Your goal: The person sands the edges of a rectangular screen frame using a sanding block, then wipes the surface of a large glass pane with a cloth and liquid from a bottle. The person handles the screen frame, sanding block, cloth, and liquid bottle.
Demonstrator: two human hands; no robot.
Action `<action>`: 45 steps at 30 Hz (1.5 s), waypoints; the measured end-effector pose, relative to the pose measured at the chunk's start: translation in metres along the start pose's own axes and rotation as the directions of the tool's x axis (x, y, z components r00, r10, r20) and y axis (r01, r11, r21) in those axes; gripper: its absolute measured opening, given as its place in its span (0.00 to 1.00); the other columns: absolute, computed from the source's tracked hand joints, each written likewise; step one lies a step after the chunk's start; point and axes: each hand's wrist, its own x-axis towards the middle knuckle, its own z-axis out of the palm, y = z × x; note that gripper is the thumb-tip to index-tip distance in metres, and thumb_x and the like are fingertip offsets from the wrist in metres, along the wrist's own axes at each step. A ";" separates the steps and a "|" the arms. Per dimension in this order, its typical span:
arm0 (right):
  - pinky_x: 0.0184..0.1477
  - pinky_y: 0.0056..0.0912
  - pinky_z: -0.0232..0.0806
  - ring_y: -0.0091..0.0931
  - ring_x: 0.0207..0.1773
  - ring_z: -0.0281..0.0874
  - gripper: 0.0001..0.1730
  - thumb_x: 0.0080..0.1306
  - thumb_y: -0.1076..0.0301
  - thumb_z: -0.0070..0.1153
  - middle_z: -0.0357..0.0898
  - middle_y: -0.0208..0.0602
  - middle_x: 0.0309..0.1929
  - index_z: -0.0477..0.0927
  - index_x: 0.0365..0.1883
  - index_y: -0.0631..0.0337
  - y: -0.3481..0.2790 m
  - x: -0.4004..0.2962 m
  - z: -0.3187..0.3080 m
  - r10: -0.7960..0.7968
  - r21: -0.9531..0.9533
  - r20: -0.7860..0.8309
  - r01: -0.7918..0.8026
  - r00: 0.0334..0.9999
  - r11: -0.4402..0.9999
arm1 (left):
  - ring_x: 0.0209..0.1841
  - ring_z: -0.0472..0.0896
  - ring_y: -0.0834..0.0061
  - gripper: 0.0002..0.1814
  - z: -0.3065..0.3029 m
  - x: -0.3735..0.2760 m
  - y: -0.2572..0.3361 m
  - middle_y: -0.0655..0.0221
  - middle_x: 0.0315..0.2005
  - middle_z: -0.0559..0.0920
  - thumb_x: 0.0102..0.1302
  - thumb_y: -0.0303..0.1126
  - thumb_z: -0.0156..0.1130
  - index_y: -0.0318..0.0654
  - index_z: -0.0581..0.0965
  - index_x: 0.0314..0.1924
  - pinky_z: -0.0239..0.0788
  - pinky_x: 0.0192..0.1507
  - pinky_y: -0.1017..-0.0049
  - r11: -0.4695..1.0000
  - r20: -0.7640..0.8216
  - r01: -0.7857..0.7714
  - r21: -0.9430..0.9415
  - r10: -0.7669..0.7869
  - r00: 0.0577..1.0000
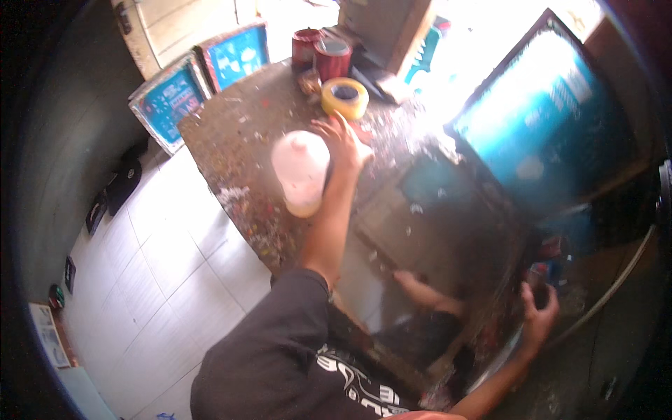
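Note:
My left hand (346,144) reaches over a paint-stained worktable (236,136) with its fingers apart and nothing in them. Its fingertips are at the near edge of a roll of yellowish packing tape (356,109); whether they touch it, I cannot tell. Left of my wrist stands a pale pink plastic container (299,163) with a knob on top. Something reddish lies partly hidden behind that hand. My right hand (541,312) is at the right, thumb and fingers curved around a dark area beside a small red and blue item (542,272). Blur and shadow hide whether it grips anything.
A glossy panel (367,299) on the table mirrors an arm. A large blue screen-printing frame (546,115) tilts up at the right. Red cans (333,60) stand at the back. Smaller framed screens (170,100) lean beyond the left edge. A pale hose (619,283) curves at far right.

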 end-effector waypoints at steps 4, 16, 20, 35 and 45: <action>0.53 0.36 0.75 0.32 0.47 0.87 0.27 0.57 0.54 0.76 0.89 0.43 0.44 0.86 0.46 0.66 -0.126 0.057 0.113 -0.469 0.195 0.160 0.437 0.869 0.878 | 0.81 0.44 0.34 0.62 0.015 -0.004 0.004 0.25 0.75 0.47 0.49 0.50 0.76 0.34 0.55 0.79 0.39 0.79 0.40 0.982 -0.384 -0.119 0.143 0.166 0.908; 0.63 0.48 0.70 0.46 0.60 0.81 0.53 0.48 0.28 0.73 0.83 0.58 0.52 0.81 0.55 0.70 -0.294 0.080 0.359 -0.533 0.128 0.451 0.539 0.716 0.833 | 0.65 0.71 0.47 0.53 -0.107 -0.160 -0.149 0.45 0.64 0.70 0.57 0.42 0.80 0.35 0.58 0.74 0.62 0.68 0.51 0.701 -0.624 -0.579 -0.416 0.243 0.743; 0.67 0.46 0.68 0.47 0.63 0.78 0.59 0.45 0.34 0.78 0.79 0.57 0.58 0.74 0.64 0.71 -0.274 0.054 0.352 -0.562 0.172 0.334 0.538 0.757 0.825 | 0.64 0.72 0.46 0.58 -0.100 -0.126 -0.171 0.45 0.63 0.71 0.51 0.39 0.84 0.35 0.56 0.75 0.64 0.67 0.53 0.766 -0.402 -0.428 -0.480 0.241 0.883; 0.63 0.47 0.71 0.46 0.64 0.78 0.58 0.45 0.32 0.78 0.80 0.57 0.58 0.75 0.60 0.74 -0.308 0.048 0.402 -0.529 0.228 0.362 0.477 0.768 0.849 | 0.58 0.74 0.45 0.51 -0.081 -0.019 -0.237 0.48 0.55 0.74 0.52 0.37 0.84 0.34 0.62 0.70 0.67 0.59 0.51 0.744 -0.501 -0.373 -0.554 0.060 0.864; 0.64 0.45 0.72 0.45 0.61 0.81 0.54 0.46 0.37 0.81 0.82 0.56 0.56 0.77 0.57 0.75 -0.272 0.052 0.388 -0.366 0.239 0.305 0.301 0.879 0.923 | 0.57 0.75 0.49 0.47 -0.082 -0.008 -0.243 0.51 0.55 0.75 0.53 0.35 0.83 0.36 0.64 0.68 0.68 0.59 0.52 0.682 -0.505 -0.403 -0.610 0.058 0.861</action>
